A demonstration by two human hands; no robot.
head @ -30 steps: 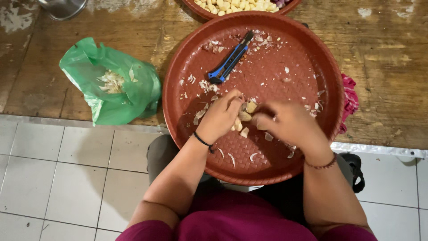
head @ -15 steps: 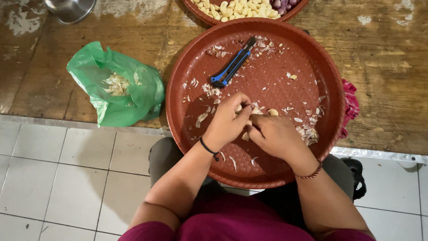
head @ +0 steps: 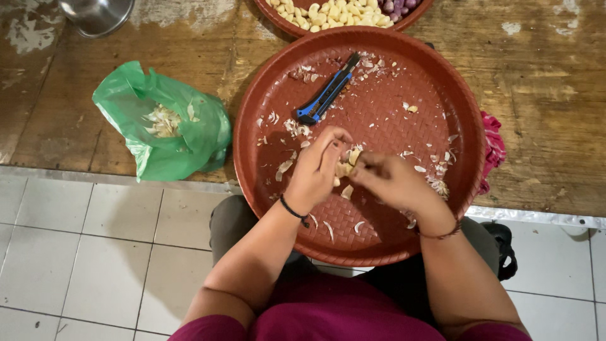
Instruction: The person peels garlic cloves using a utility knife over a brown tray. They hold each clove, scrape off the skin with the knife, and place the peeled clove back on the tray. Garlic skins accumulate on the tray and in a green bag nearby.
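A large round reddish-brown tray (head: pixel 442 95) rests on my lap and the edge of a wooden table. My left hand (head: pixel 314 172) and my right hand (head: pixel 392 183) meet over the tray's middle, both pinching pale garlic cloves (head: pixel 346 167) between their fingertips. Bits of garlic skin (head: pixel 435 183) lie scattered over the tray. A blue and black utility knife (head: pixel 328 89) lies in the tray's far part, apart from both hands.
A green plastic bag (head: pixel 165 129) with garlic skins sits left of the tray. A second tray of peeled cloves (head: pixel 334 12) is at the top edge, a metal bowl (head: pixel 98 14) at top left. Red cloth (head: pixel 492 148) shows beside the tray's right rim.
Both hands have shifted a little to the right and farther up the tray, still working the garlic together. The knife and bag have not moved.
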